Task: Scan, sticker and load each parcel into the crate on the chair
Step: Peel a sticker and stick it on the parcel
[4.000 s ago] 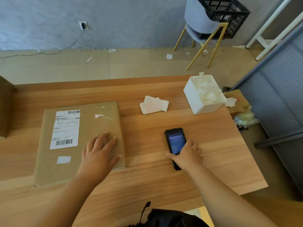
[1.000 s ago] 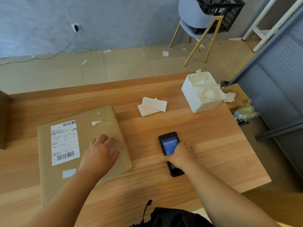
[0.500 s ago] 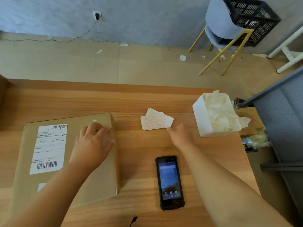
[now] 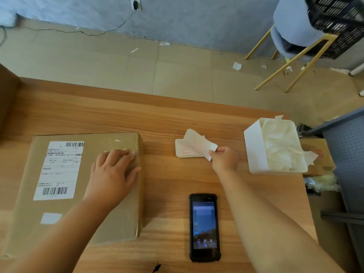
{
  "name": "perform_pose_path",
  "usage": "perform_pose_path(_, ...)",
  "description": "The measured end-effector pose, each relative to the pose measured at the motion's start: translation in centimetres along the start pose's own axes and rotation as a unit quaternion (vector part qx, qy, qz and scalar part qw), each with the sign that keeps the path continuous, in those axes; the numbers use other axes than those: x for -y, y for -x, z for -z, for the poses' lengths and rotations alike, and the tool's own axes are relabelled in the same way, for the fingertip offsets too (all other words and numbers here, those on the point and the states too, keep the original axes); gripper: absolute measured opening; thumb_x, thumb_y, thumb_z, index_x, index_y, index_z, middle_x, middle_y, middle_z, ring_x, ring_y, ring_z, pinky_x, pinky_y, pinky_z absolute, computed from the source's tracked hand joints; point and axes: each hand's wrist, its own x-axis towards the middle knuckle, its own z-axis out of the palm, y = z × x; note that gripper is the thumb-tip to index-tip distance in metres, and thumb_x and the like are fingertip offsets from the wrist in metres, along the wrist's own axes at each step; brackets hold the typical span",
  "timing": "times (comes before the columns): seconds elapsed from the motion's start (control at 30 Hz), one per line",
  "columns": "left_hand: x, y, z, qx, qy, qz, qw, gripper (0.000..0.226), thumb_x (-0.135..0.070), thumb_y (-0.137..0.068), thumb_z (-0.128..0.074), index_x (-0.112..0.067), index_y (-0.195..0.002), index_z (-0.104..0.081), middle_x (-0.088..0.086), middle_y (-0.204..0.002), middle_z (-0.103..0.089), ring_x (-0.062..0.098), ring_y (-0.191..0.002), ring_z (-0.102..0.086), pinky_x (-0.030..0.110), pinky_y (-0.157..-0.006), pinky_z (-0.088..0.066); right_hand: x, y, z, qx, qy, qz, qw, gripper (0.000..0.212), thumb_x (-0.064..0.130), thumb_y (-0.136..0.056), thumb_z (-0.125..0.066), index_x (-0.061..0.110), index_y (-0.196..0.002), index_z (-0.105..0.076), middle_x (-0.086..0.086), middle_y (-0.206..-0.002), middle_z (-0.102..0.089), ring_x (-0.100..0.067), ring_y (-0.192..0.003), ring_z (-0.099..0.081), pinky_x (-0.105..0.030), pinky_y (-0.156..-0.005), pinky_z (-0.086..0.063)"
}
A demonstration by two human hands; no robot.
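A flat brown cardboard parcel (image 4: 29,209) with a white shipping label (image 4: 59,170) lies on the left of the wooden table (image 4: 98,111). My left hand (image 4: 114,172) rests flat on its right part, fingers spread. My right hand (image 4: 223,159) pinches the right edge of a small stack of white stickers (image 4: 192,147) at mid-table, lifting the top sheets. The black handheld scanner (image 4: 204,227) lies face up near the front edge, screen lit, apart from both hands. The black crate (image 4: 338,26) sits on a blue chair (image 4: 291,22) at the far right.
A white bin (image 4: 254,148) full of peeled backing papers stands right of the stickers. A brown box edge (image 4: 6,91) shows at the far left. A grey metal shelf (image 4: 348,146) and a cardboard box (image 4: 319,154) lie right of the table. Paper scraps litter the floor.
My right hand let go of the scanner, moved up to the sticker stack and now pinches its top sheets. My left hand stayed on the parcel. The camera view shifted.
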Motion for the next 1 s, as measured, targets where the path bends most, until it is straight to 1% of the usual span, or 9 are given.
perform_pose_path(0.17, -0.2, 0.3, 0.1, 0.002, -0.004, 0.002, 1.0, 0.058, -0.048, -0.08, -0.04, -0.009, -0.113, -0.067, 0.012, -0.113, -0.061, 0.045, -0.102, -0.052, 0.058, -0.086, -0.042, 0.3, 0.3, 0.5, 0.007, 0.039, 0.038, 0.999, 0.009, 0.015, -0.09, -0.06, 0.018, -0.097, -0.056, 0.002, -0.092, -0.06, -0.016, -0.078, -0.058, -0.022, -0.05, -0.039)
perform_pose_path(0.3, -0.2, 0.4, 0.3, 0.018, -0.006, 0.002, 1.0, 0.06, -0.05, -0.08, -0.038, -0.01, -0.116, -0.065, 0.011, -0.115, -0.061, 0.045, -0.105, -0.051, 0.057, -0.087, -0.042, 0.6, 0.8, 0.7, 0.019, 0.067, 0.05, 0.996, 0.012, 0.011, -0.09, -0.055, 0.02, -0.094, -0.049, 0.002, -0.095, -0.057, -0.016, -0.08, -0.057, -0.023, -0.049, -0.039)
perform_pose_path(0.47, 0.0, 0.3, 0.3, 0.028, -0.006, -0.001, 1.0, 0.044, -0.036, -0.083, -0.062, -0.012, -0.119, -0.063, 0.01, -0.119, -0.059, 0.043, -0.11, -0.049, 0.056, -0.087, -0.042, 0.5, 1.3, 1.1, 0.028, 0.074, 0.051, 0.996, 0.012, 0.013, -0.093, -0.052, 0.015, -0.106, -0.053, -0.004, -0.106, -0.061, -0.014, -0.079, -0.053, -0.022, -0.051, -0.037)
perform_pose_path(0.53, 0.3, 0.3, 0.2, 0.038, -0.001, -0.004, 0.999, 0.045, -0.029, -0.081, -0.071, -0.013, -0.122, -0.061, 0.009, -0.123, -0.057, 0.041, -0.113, -0.047, 0.055, -0.089, -0.041, 0.4, 1.5, 1.5, 0.024, 0.098, 0.059, 0.993, 0.02, 0.016, -0.096, -0.049, 0.011, -0.114, -0.056, -0.006, -0.11, -0.062, -0.015, -0.082, -0.051, -0.025, -0.06, -0.039)
perform_pose_path(0.63, 0.8, 0.3, 0.4, 0.055, 0.023, -0.024, 0.998, 0.048, -0.024, -0.078, -0.073, -0.01, -0.123, -0.061, 0.009, -0.126, -0.055, 0.038, -0.115, -0.048, 0.053, -0.093, -0.042, 0.2, 2.3, 2.2, -0.003, 0.112, 0.073, 0.991, 0.021, 0.019, -0.096, -0.05, 0.011, -0.113, -0.06, -0.004, -0.11, -0.064, -0.013, -0.08, -0.048, -0.022, -0.056, -0.035)
perform_pose_path(0.77, 1.1, 1.1, 1.1, 0.049, 0.07, -0.032, 0.996, 0.045, -0.016, -0.076, -0.075, -0.008, -0.119, -0.063, 0.012, -0.13, -0.053, 0.039, -0.111, -0.055, 0.049, -0.088, -0.048, 0.6, 3.9, 3.3, -0.036, 0.03, 0.075, 0.996, 0.02, 0.02, -0.096, -0.053, 0.012, -0.112, -0.061, -0.003, -0.11, -0.065, -0.013, -0.085, -0.054, -0.023, -0.061, -0.039)
perform_pose_path(0.87, 1.0, 2.1, 2.0, 0.031, 0.095, -0.037, 0.994, 0.035, -0.015, -0.077, -0.075, -0.009, -0.11, -0.067, 0.011, -0.125, -0.056, 0.039, -0.103, -0.058, 0.046, -0.082, -0.05, 1.5, 6.2, 3.7, -0.002, -0.057, 0.099, 0.993, 0.009, 0.019, -0.094, -0.055, 0.017, -0.1, -0.061, -0.004, -0.103, -0.067, -0.017, -0.085, -0.062, -0.024, -0.06, -0.047)
perform_pose_path(0.93, 1.0, 2.7, 2.8, 0.017, 0.124, -0.043, 0.991, 0.029, -0.015, -0.077, -0.075, -0.01, -0.105, -0.069, 0.006, -0.115, -0.06, 0.033, -0.097, -0.061, 0.038, -0.081, -0.048, 2.3, 8.4, 3.7, 0.041, -0.114, 0.104, 0.987, 0.007, 0.018, -0.094, -0.056, 0.019, -0.099, -0.061, -0.001, -0.1, -0.068, -0.013, -0.079, -0.065, -0.026, -0.057, -0.052)
perform_pose_path(1.0, 1.1, 3.4, 3.7, 0.007, 0.169, -0.037, 0.985, 0.024, -0.018, -0.078, -0.074, -0.015, -0.101, -0.069, -0.005, -0.107, -0.061, 0.017, -0.083, -0.062, 0.027, -0.076, -0.045, 3.1, 10.8, 3.6, 0.086, -0.148, 0.116, 0.978, 0.007, 0.016, -0.093, -0.058, 0.021, -0.097, -0.062, 0.003, -0.097, -0.069, -0.007, -0.066, -0.066, -0.021, -0.05, -0.05)
